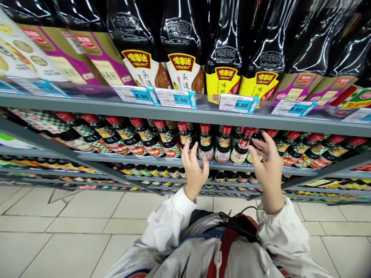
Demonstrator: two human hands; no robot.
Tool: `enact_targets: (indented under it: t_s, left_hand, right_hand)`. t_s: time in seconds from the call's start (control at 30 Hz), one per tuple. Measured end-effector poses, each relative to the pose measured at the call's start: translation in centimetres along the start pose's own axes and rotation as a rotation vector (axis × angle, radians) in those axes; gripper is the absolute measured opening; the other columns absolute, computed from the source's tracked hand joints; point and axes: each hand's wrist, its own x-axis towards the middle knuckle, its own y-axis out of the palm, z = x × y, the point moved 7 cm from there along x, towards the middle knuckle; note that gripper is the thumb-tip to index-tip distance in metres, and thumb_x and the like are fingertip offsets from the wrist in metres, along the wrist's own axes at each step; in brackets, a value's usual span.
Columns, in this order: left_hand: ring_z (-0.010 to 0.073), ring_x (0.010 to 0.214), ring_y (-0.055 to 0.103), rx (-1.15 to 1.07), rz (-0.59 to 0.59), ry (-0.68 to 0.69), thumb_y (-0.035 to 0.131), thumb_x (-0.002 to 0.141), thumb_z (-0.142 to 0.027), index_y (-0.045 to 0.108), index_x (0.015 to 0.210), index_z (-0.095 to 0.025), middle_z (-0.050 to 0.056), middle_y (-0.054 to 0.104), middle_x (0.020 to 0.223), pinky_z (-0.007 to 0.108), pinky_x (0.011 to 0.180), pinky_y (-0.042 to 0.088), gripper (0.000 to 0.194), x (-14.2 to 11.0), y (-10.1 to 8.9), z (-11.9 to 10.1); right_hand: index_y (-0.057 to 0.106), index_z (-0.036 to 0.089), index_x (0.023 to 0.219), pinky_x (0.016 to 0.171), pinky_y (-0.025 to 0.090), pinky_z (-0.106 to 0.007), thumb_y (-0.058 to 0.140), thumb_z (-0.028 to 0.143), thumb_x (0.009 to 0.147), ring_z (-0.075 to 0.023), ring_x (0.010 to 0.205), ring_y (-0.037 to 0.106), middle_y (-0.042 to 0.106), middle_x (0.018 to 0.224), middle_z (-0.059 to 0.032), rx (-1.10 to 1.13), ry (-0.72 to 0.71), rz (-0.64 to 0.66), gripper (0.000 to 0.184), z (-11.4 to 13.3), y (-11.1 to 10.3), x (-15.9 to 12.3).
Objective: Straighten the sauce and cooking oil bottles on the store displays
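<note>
Both my hands are raised in front of a shop shelf of small dark sauce bottles with red caps (206, 144). My left hand (193, 168) is loosely curled, its fingertips close to the bottles at the shelf's front edge, and holds nothing. My right hand (269, 166) has its fingers spread apart in front of the bottles (242, 148) further right, also holding nothing. Neither hand grips a bottle. White sleeves cover both arms.
The grey shelf above (185, 110) carries large dark soy sauce bottles (181, 46) and price tags (175, 97) reading 8.90, 9.90, 8.50. Lower shelves (162, 173) hold more small bottles. Beige tiled floor (72, 224) lies below.
</note>
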Motion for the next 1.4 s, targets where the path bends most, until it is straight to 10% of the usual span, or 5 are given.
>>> enact_targets:
  t_s: [0.1,0.27,0.8,1.4]
  left_hand:
    - [0.0331,0.152,0.033,-0.032,0.052,0.013,0.048,0.102,-0.031,0.041,0.15,-0.017,0.025,0.034,0.159,0.056,0.121,0.032,0.051,-0.2,0.9,-1.0]
    - [0.0347,0.153,0.031,-0.079,0.097,0.071,0.051,0.1,-0.028,0.043,0.15,-0.018,0.024,0.032,0.161,0.058,0.121,0.031,0.051,-0.6,1.4,-2.5]
    - [0.032,0.146,0.042,-0.328,0.178,0.284,0.055,0.099,-0.021,0.053,0.141,-0.02,0.02,0.043,0.155,0.05,0.115,0.042,0.041,1.3,2.0,-3.5]
    - [0.0333,0.141,0.044,-0.227,0.061,0.317,0.06,0.094,-0.018,0.061,0.137,-0.021,0.018,0.041,0.158,0.046,0.107,0.046,0.043,1.7,4.5,-6.4]
  right_hand:
    - [0.054,0.019,0.141,0.093,0.062,-0.045,0.064,0.055,0.092,-0.0275,0.111,0.072,0.073,0.123,-0.0171,-0.007,0.108,-0.074,0.062,-3.7,-1.3,-0.8]
    - [0.055,0.014,0.139,0.098,0.058,-0.049,0.063,0.055,0.091,-0.0313,0.117,0.068,0.069,0.129,-0.0209,-0.085,0.135,-0.016,0.064,-7.3,3.2,-1.8]
    - [0.059,0.008,0.13,0.073,0.05,-0.035,0.045,0.066,0.1,-0.0303,0.088,0.071,0.075,0.096,-0.0192,-0.543,0.134,-0.195,0.067,-4.9,5.8,0.7]
    - [0.061,0.011,0.138,0.083,0.059,-0.035,0.068,0.05,0.093,-0.029,0.1,0.075,0.076,0.112,-0.0169,-0.281,0.106,0.079,0.06,-4.6,2.9,0.8]
